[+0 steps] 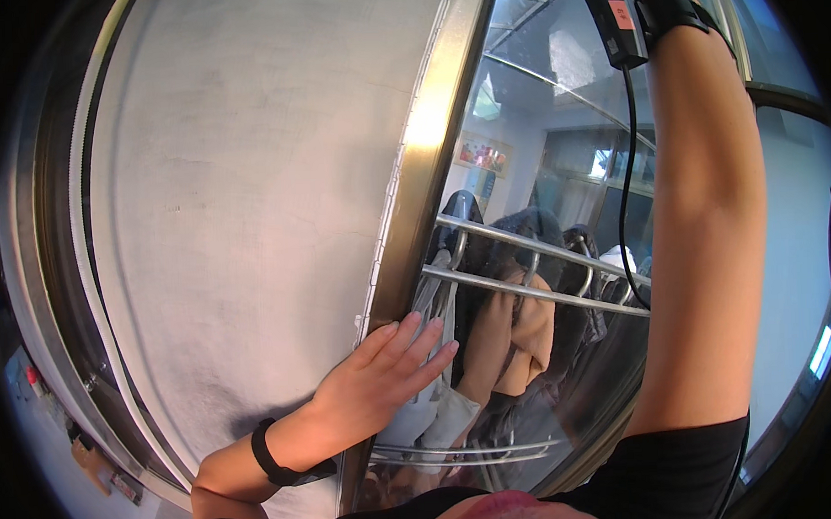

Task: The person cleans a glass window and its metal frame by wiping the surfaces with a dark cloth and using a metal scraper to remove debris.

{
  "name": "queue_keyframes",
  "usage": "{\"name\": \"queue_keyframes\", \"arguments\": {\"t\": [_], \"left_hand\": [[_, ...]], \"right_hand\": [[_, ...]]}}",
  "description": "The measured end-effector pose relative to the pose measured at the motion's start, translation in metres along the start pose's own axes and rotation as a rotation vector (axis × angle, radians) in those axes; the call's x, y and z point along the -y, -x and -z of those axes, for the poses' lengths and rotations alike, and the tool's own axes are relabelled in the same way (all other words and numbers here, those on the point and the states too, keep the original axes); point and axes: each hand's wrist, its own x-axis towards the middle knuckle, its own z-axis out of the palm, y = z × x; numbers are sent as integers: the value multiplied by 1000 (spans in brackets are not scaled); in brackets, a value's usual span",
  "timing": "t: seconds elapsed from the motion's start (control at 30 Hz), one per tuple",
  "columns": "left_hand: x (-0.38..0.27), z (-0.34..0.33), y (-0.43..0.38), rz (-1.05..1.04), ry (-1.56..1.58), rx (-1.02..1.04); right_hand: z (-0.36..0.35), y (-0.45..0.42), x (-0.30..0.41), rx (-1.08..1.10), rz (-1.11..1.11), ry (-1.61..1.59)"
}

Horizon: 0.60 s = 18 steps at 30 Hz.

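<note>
My left hand (395,373) rests with spread fingers over the brass-coloured metal frame (418,149) and the edge of the glass pane (520,105). Nothing is held in it. A black strap (271,453) circles that wrist. My right arm (703,236) stretches upward along the pane, and the right hand lies beyond the top of the view. On its forearm, a black strap (678,17) sits beside a black box (613,23) with a trailing cable (625,183).
A pale wall-like panel (248,183) borders the frame at left, edged by a white strip (79,175). Metal rails (540,289) with hooks and hanging garments (528,338) appear in or through the glass. Small objects (90,463) lie low at far left.
</note>
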Motion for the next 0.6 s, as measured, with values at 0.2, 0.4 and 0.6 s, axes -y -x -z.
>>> {"name": "queue_keyframes", "arguments": {"t": [0.2, 0.4, 0.6], "left_hand": [[3, -3, 4, 6, 19, -35], [1, -4, 2, -11, 2, -32], [0, -2, 4, 28, -12, -37]], "right_hand": [[1, 17, -18, 1, 259, 145], [45, 76, -20, 104, 287, -5], [11, 0, 2, 64, 99, 73]]}}
